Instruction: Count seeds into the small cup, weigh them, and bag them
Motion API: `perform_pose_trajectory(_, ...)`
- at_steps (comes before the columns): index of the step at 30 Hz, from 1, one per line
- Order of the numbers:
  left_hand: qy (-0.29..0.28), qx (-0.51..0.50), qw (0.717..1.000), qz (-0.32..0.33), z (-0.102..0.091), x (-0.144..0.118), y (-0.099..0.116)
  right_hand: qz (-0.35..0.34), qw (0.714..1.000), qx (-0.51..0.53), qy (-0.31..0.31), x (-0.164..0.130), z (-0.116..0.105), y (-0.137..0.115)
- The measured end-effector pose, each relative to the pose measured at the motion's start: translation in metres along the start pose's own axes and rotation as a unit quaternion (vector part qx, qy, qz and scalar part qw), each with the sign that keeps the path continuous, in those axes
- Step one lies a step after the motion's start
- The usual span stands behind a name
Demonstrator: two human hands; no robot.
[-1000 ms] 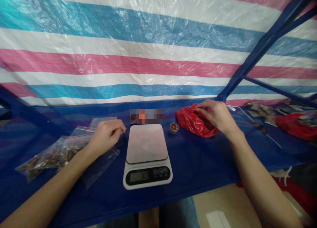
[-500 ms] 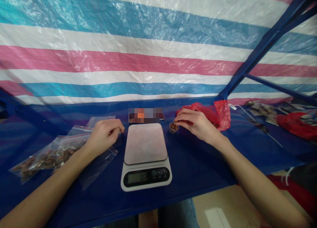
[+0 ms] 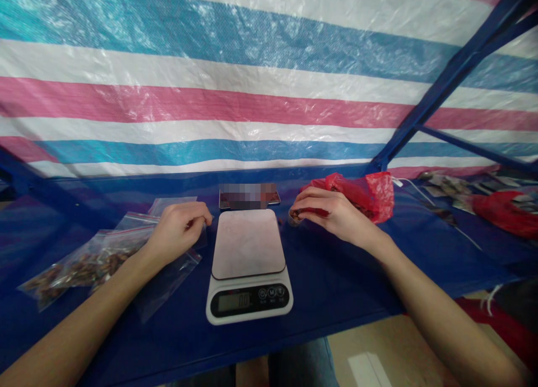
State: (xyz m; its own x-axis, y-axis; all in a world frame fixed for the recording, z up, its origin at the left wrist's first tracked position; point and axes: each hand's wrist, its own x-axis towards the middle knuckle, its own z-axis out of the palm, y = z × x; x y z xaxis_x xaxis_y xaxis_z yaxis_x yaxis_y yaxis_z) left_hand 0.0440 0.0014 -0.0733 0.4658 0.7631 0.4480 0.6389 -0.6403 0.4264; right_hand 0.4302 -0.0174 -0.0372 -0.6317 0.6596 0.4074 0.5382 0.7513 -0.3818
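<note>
My left hand [image 3: 180, 230] rests above clear zip bags, its fingers curled closed; whatever is in them, if anything, is hidden. Under that forearm lies a zip bag of brown pieces [image 3: 101, 261], perhaps nuts or seeds. On the other side, my right hand [image 3: 332, 210] is pinched over a small clear cup [image 3: 295, 222] of similar brown bits. Its fingertips reach the cup's top and cover most of the contents, so what they grip cannot be made out. Between the hands stands a white kitchen scale [image 3: 249, 247] with a bare pan, its display appearing to read 0.0.
A phone [image 3: 250, 199] lies behind the scale. The red plastic bag [image 3: 374, 194] sits behind my right hand, and another red bag [image 3: 508, 213] lies farther right among packets. A blue frame post [image 3: 420, 110] rises at the right before a striped tarp [image 3: 210, 107].
My right hand has shifted slightly left and now covers more of the cup. A small brown speck shows on the table between cup and scale. My left hand stays put.
</note>
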Motion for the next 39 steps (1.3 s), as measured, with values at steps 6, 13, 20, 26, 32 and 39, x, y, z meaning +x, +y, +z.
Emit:
perform_pose_trajectory(6,-0.004,0.002,1.000,-0.006,0.001,0.001,0.000,-0.002,0.999,-0.010,0.033,-0.001,-0.004,0.001)
perform_pose_trajectory(13,-0.007,0.000,1.000,-0.014,0.000,0.000,0.001,0.025,0.996,-0.030,0.079,-0.002,-0.006,0.002)
perform_pose_trajectory(20,-0.001,-0.002,1.000,0.001,0.000,0.001,0.001,0.085,0.996,-0.031,-0.027,-0.003,0.004,0.004)
perform_pose_trajectory(26,-0.001,0.003,1.000,0.000,-0.002,0.002,0.003,0.101,0.995,-0.004,0.007,-0.004,0.004,0.011)
perform_pose_trajectory(32,0.010,0.007,1.000,0.019,-0.003,0.003,0.006,0.075,0.995,0.020,0.067,0.015,-0.002,-0.016)
perform_pose_trajectory(39,0.012,0.005,1.000,0.021,-0.001,0.001,0.003,0.028,0.999,0.035,0.001,0.040,0.030,-0.063)
